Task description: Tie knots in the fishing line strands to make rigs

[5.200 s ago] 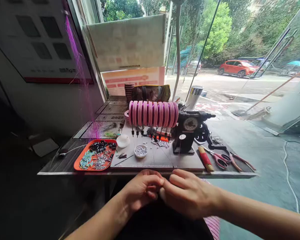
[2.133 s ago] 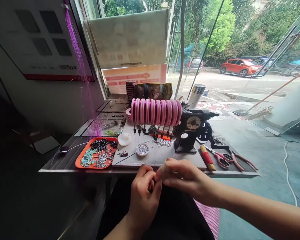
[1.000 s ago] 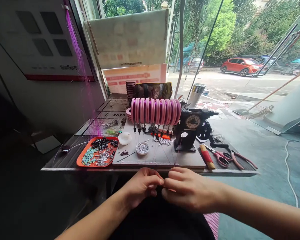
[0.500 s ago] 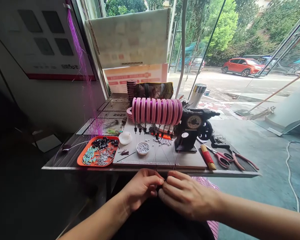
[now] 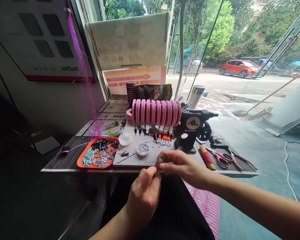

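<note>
My left hand (image 5: 144, 191) is closed in a pinch just in front of the table edge, its thumb and fingers pressed together on a thin line. Above and touching it, my right hand (image 5: 175, 164) also pinches the line, with its fingertips over the front of the white board (image 5: 127, 159). Faint strands of line run from the hands up towards a row of pink foam spools (image 5: 156, 112). Small black pieces and swivels hang below the spools. A black hand-cranked winder (image 5: 190, 130) carries the spools. The bit of line between my fingertips is mostly hidden.
An orange tray (image 5: 81, 162) of small fittings sits left, beside a white dish of beads (image 5: 142, 149) and a white lid (image 5: 125, 139). To the right lie a red-wrapped brush (image 5: 207, 157), scissors (image 5: 222, 160) and pliers (image 5: 240, 161). Purple strands (image 5: 76, 43) hang at left.
My right hand has risen from below the table edge to over the board's front. The left hand has turned over into a fist-like pinch, slightly lower. The view has shifted slightly.
</note>
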Available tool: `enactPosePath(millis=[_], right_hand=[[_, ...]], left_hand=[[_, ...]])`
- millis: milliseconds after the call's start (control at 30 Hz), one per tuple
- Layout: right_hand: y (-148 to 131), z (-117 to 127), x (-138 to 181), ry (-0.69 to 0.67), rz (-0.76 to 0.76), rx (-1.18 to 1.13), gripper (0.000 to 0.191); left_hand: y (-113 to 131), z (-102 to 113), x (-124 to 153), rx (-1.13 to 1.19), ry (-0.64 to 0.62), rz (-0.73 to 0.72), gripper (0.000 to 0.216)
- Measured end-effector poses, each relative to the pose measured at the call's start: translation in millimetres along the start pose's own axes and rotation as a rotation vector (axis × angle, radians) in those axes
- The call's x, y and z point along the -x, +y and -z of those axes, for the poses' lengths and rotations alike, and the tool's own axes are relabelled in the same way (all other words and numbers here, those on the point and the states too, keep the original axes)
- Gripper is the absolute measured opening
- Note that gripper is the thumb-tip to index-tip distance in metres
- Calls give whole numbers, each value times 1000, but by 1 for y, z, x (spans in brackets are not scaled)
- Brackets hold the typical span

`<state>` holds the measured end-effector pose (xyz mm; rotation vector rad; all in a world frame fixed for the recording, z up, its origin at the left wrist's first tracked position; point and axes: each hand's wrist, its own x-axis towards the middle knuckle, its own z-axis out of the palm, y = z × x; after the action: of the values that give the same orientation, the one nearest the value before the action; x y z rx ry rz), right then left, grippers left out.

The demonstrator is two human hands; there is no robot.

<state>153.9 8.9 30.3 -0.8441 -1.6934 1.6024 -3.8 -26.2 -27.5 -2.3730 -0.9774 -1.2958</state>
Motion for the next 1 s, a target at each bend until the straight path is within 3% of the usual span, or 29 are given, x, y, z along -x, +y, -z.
enactPosePath(millis=[167, 233, 300, 433, 467, 533, 700, 833, 900, 1000], right_hand=[[2, 0, -2, -5, -40, 22, 36], [0, -1, 3, -6, -2, 127, 29], [-1, -3, 11, -8, 94, 335, 19], [4, -6, 26, -116, 522, 963, 11], [7, -7, 28, -148, 642, 1126, 14], [16, -10, 30, -159, 807, 1366, 19], [33, -15, 29, -39, 916, 1451, 25], [30, -16, 31, -133, 827, 1401, 20], [25, -16, 32, -169, 672, 1238, 18], [14, -16, 30, -100, 449, 880, 22]], left_hand=[[-8, 4, -6, -50, -94, -228, 16], [-10, 6, -9, 55, -167, -212, 17], [-12, 8, -13, 334, -289, 54, 17], [-16, 8, -23, 1176, -614, 1153, 6], [-18, 7, -24, 1288, -663, 1317, 6], [-19, 5, -26, 1370, -692, 1451, 5], [-18, 2, -23, 1363, -675, 1494, 7], [-16, 4, -24, 1303, -637, 1425, 6], [-15, 8, -26, 1215, -586, 1306, 5], [-10, 14, -22, 961, -508, 971, 8]])
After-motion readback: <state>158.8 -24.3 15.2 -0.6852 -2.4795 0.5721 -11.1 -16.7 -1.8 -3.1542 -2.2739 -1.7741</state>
